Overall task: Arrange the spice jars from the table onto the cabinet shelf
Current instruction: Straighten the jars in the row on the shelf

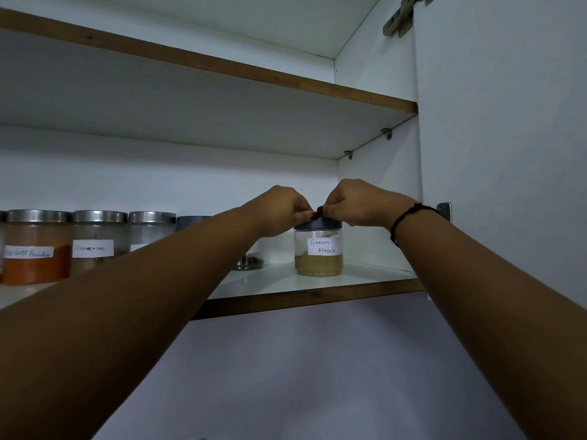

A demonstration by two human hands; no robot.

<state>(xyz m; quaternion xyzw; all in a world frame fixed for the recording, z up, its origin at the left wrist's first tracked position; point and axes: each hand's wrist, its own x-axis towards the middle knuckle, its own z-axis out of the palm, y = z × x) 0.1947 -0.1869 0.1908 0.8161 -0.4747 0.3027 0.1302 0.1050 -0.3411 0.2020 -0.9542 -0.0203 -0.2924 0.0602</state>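
Two forearms reach up to the shelf (317, 289), both hands, left (279, 211) and right (359, 203), pinching the lid of an upright Garam Masala jar (318, 249) directly beneath them, near the right front edge.

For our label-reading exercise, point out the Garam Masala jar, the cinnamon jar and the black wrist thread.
Garam Masala jar (319, 253): head view, glass body at its label.
Cinnamon jar (95, 246): head view, on its white label.
Black wrist thread (409, 212): head view, strand across the right wrist.
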